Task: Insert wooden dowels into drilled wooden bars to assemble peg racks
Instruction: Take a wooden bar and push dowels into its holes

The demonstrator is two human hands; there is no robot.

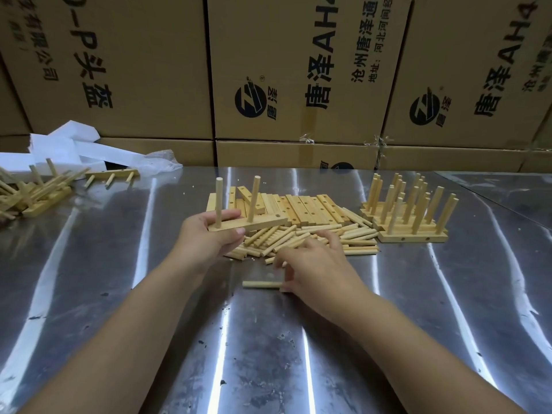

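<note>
My left hand (209,237) grips the left end of a drilled wooden bar (260,224), held level above the table. Two dowels stand upright in it, one (219,201) at the left end and one (254,198) near the middle; an open hole shows near its right end. My right hand (310,261) reaches down and pinches the right end of a loose dowel (261,284) lying on the table. Behind both hands lies a heap of loose dowels (307,240) and a row of drilled bars (301,207).
Finished peg racks (409,210) stand stacked at the right. More racks (38,189) lie in a heap at the far left, beside white paper (65,144). Cardboard boxes (283,70) wall off the back. The metal table (268,354) carries wood crumbs.
</note>
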